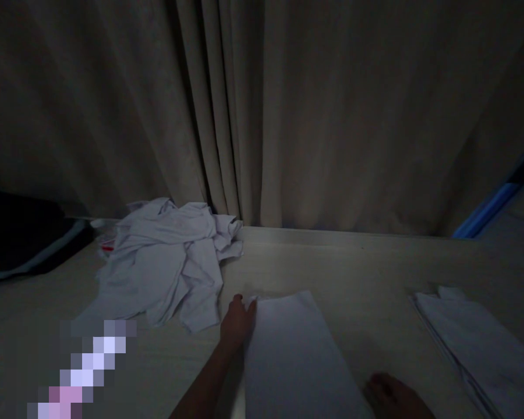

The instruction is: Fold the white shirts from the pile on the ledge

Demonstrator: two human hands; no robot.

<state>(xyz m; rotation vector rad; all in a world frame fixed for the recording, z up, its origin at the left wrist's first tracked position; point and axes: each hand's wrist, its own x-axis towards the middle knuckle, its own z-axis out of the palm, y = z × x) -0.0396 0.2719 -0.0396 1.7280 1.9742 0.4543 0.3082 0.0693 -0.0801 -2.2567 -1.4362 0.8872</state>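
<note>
A white cloth (290,355), folded into a long flat panel, lies in front of me on the pale surface and runs out of view at the bottom. At its far left corner is my left hand (237,325), closed, with the thumb on the edge and the fabric pinched. My right hand (395,396) rests low beside the cloth's right edge, dim and slightly blurred. Its fingers look curled in, and what they hold, if anything, is hidden.
Crumpled white fabric (166,262) is heaped at the left back. A folded white stack (484,349) lies on the right. A black item with a grey stripe (21,238) sits far left. Beige curtains (314,116) hang behind; a blue bar (489,206) slants at right.
</note>
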